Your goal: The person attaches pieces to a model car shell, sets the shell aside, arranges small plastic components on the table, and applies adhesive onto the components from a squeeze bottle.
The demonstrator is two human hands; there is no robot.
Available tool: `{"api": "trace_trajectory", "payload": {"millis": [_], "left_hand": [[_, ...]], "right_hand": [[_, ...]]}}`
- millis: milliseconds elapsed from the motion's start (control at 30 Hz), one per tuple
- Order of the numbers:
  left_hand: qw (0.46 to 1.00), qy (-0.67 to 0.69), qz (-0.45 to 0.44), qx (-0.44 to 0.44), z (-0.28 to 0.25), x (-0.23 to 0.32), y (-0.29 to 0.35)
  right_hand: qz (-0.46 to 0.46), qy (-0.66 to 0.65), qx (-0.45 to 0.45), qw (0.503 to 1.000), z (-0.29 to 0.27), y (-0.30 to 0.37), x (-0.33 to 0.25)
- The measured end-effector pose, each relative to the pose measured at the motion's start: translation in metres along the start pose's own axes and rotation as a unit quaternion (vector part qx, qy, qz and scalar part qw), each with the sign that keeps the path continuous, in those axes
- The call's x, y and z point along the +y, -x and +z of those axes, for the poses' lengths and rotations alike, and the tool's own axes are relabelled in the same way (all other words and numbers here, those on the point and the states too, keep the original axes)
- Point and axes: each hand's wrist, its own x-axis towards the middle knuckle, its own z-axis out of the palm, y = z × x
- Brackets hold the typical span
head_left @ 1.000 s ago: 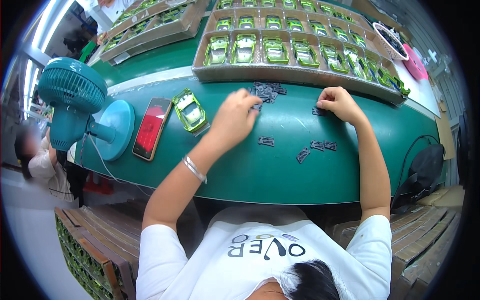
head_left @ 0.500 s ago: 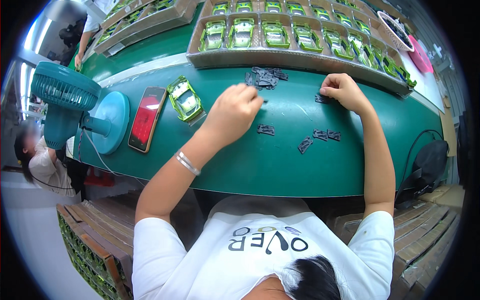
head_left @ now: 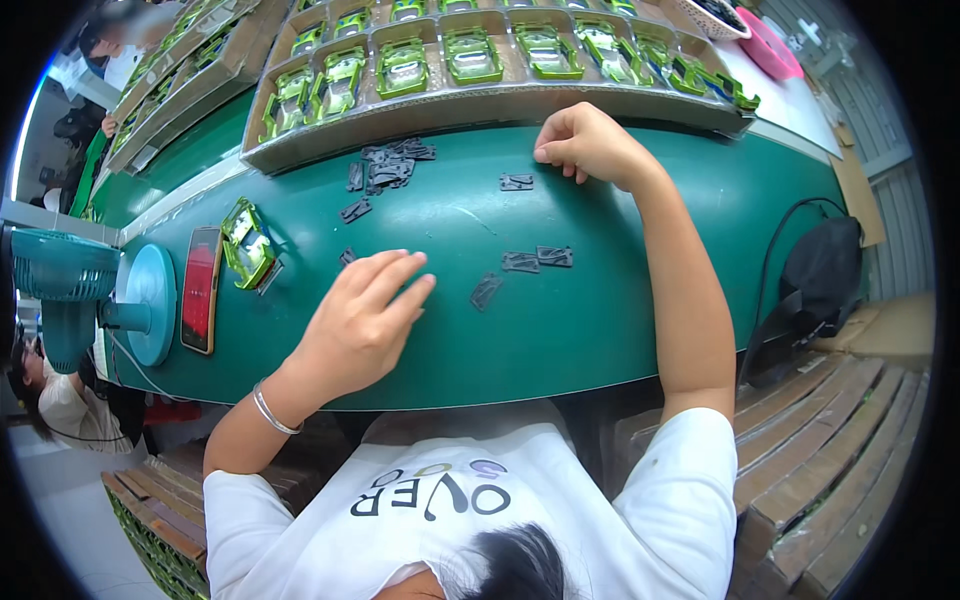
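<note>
My left hand hovers low over the green table, palm down, fingers apart, with nothing in them. Just beyond its fingers a small flat black plastic piece is partly in view. Farther off is another black piece, beside a pile of similar pieces. My right hand is near the far side, thumb and forefinger pinched, nothing visible between them. Left of it a single black piece lies apart from the fingers. Between my arms lie a pair of pieces and a tilted one.
A divided cardboard tray of green toy car bodies runs along the far edge. To the left are a green car body, a phone and a teal fan. A black bag sits right. Other people are at far left.
My view has swung, so the table's things appear farther left. My left hand has drawn back toward me and opened. My right hand has moved away from the single black piece beside it.
</note>
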Motion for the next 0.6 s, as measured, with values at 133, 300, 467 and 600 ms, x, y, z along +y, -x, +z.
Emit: {"api": "trace_trajectory", "payload": {"millis": [133,300,467,600], "left_hand": [[0.999,-0.026,-0.026,-0.005,-0.009,0.003,-0.004],[0.999,0.025,0.02,-0.008,-0.009,0.019,-0.039],[0.993,0.043,0.107,-0.018,0.013,0.035,-0.072],[0.99,0.024,0.136,-0.031,0.032,0.042,-0.088]], "right_hand": [[0.025,-0.048,0.006,0.998,-0.009,0.0,0.009],[0.032,-0.036,0.002,0.999,-0.015,-0.001,0.015],[-0.033,-0.046,0.007,0.998,0.0,-0.003,0.011],[-0.071,0.026,-0.007,0.997,0.003,-0.001,0.007]]}}
